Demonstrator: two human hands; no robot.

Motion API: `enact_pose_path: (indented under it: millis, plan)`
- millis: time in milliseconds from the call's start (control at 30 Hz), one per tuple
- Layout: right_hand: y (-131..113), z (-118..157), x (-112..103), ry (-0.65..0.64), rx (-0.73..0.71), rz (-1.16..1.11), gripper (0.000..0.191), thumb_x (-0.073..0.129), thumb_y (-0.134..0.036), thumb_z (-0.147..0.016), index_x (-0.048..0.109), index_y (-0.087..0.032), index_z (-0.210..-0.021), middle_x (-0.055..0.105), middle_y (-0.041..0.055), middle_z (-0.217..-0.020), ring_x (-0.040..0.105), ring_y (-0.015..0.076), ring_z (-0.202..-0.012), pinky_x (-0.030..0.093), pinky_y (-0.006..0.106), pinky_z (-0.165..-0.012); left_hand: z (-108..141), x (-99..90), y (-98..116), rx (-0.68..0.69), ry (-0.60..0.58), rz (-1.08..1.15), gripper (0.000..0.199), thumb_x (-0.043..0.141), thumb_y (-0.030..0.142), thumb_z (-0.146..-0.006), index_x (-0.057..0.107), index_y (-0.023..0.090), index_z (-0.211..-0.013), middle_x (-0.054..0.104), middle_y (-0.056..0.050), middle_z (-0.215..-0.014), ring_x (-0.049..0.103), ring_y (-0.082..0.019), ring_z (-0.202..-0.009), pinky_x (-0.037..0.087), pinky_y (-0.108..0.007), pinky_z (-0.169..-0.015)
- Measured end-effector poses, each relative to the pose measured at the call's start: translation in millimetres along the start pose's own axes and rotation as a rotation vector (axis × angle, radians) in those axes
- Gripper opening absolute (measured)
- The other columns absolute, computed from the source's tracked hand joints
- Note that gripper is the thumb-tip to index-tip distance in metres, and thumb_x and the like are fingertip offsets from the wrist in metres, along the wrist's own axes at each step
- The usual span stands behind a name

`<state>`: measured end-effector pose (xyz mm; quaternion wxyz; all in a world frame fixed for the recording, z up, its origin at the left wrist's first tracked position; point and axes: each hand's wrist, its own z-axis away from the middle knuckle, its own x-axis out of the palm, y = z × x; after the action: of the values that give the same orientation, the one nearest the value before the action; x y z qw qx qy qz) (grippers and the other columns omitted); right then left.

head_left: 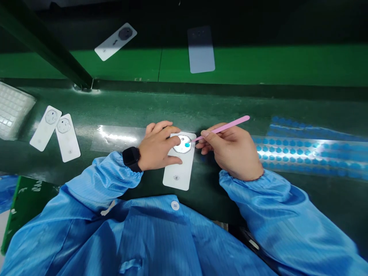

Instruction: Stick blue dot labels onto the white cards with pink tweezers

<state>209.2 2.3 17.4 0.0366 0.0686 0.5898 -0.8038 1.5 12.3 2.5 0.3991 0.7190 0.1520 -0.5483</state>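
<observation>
I see the tray [14, 111] cut off at left. The left hand [156, 147], fingers released, hides part of the panel [181, 168] on the worktop [161, 105]; whether the tool [230, 125] touches it, I can't tell. The right hand [235, 151] grasps that tool. The dot sheet [301, 154] runs out of view.

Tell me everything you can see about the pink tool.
The pink tool is slim, straight and plastic-looking, with a broad rounded end tapering to a thin tip. It slants, broad end toward the upper right, held in the right hand with the thumb against it. The tip points at the white panel, beside a teal dot; whether it touches either is unclear.
</observation>
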Motion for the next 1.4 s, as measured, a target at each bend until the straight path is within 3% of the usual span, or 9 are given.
enact_pose_path:
  millis: [367, 1133, 1400]
  plan:
    - [1.2, 1.0, -0.2, 0.013, -0.020, 0.084, 0.022, 0.072, -0.037, -0.080, 0.062, -0.019, -0.073, 0.067, 0.0036, -0.062, 0.061, 0.0156, -0.048, 0.051, 0.025, -0.043, -0.4, -1.8, 0.8, -0.006, -0.012, -0.001, 0.042, 0.078, 0.052, -0.071, 0.067, 0.022, -0.098, 0.060, -0.008, -0.129, 0.040, -0.034, -0.131, 0.027, -0.049, -0.100]
    - [6.8, 0.2, 1.3, 0.026, -0.095, 0.124, 0.028, 0.071, -0.044, -0.082, 0.061, -0.019, -0.076, 0.067, 0.0042, -0.064, 0.061, 0.0160, -0.048, 0.051, 0.026, -0.043, -1.0, -2.4, 5.4, 0.038, -0.053, -0.074, 0.038, 0.066, 0.046, -0.077, 0.068, 0.032, -0.113, 0.055, -0.010, -0.128, 0.035, -0.039, -0.130, 0.026, -0.054, -0.092]
    - [3.3, 1.5, 2.0, 0.028, -0.111, 0.143, 0.023, 0.070, -0.038, -0.083, 0.061, -0.019, -0.075, 0.067, 0.0035, -0.063, 0.061, 0.0148, -0.048, 0.051, 0.024, -0.044, 0.2, -1.2, 9.3, 0.016, -0.065, -0.121, 0.039, 0.063, 0.047, -0.079, 0.067, 0.033, -0.115, 0.054, -0.009, -0.131, 0.034, -0.038, -0.130, 0.025, -0.055, -0.093]
